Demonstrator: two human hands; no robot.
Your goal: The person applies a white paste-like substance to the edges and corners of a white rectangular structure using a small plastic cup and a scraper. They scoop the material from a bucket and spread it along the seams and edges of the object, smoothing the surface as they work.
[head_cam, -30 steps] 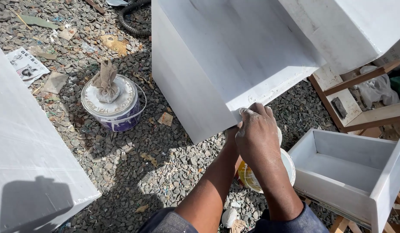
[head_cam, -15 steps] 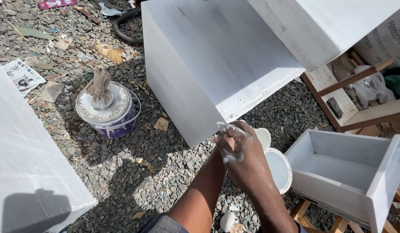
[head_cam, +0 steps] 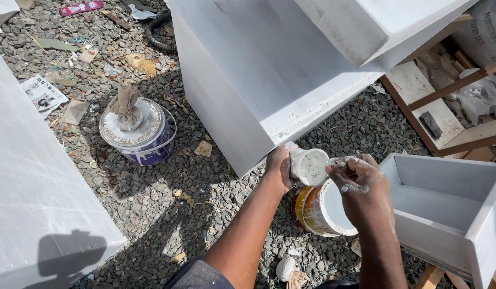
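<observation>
My left hand point(head_cam: 279, 167) grips a small white cup point(head_cam: 309, 166) smeared with white paste, held just under the front corner of a large white-painted cabinet point(head_cam: 269, 69). My right hand point(head_cam: 359, 184), dusted with white, pinches a small lump of the paste by the cup's rim. Below both hands an open bucket point(head_cam: 318, 210) with a yellow and red label lies tilted on the gravel, its inside white.
A closed paint tub point(head_cam: 138, 134) with a rag on its lid stands to the left on the gravel. A white panel point(head_cam: 39, 203) fills the left edge. An open white box point(head_cam: 446, 208) sits at right, wooden frames behind it. Litter lies scattered about.
My right hand has come off the cabinet's corner edge and dropped toward the bucket. My left hand has come into view holding the small cup.
</observation>
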